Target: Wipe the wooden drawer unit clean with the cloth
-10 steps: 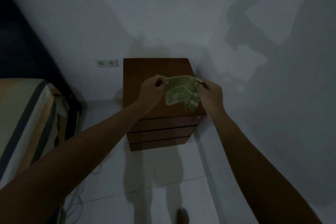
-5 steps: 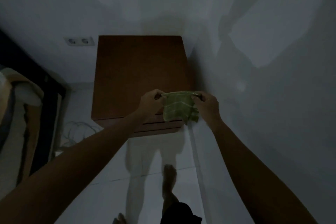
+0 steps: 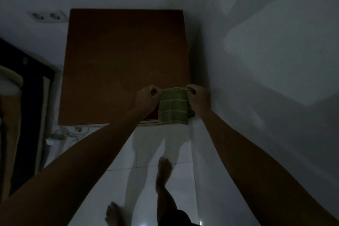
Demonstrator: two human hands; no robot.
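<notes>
no writing or brand can be read anywhere in the dim light. two bare feet (image 3: 163, 169) show at the bottom centre on the glossy white tiled floor (image 3: 146, 145); the nearer one is partly cut off by the frame edge, beside a dark garment hem. two bare forearms rise from the lower corners toward the middle of the frame. the left hand (image 3: 146, 100) and the right hand (image 3: 199, 98) each have their fingers curled in a pinch on one top corner of the single green checked cloth with pale lines (image 3: 173, 108), stretching its upper edge taut between them. the cloth hangs flat in front of the lower right corner of the brown wooden drawer unit (image 3: 121, 60), hiding that corner; whether it touches the wood cannot be told. the unit is seen almost from above, so its bare top fills the centre and only a thin strip of the drawer fronts shows at its near edge. a tangle of pale cables (image 3: 66, 133) lies on the floor at the lower left of the unit, hard to make out. a dark bed frame with pale bedding (image 3: 23, 97) is cut off at the left edge. one white double wall socket (image 3: 48, 17) with two round outlets sits on the pale grey wall (image 3: 266, 42) at the upper left.
</notes>
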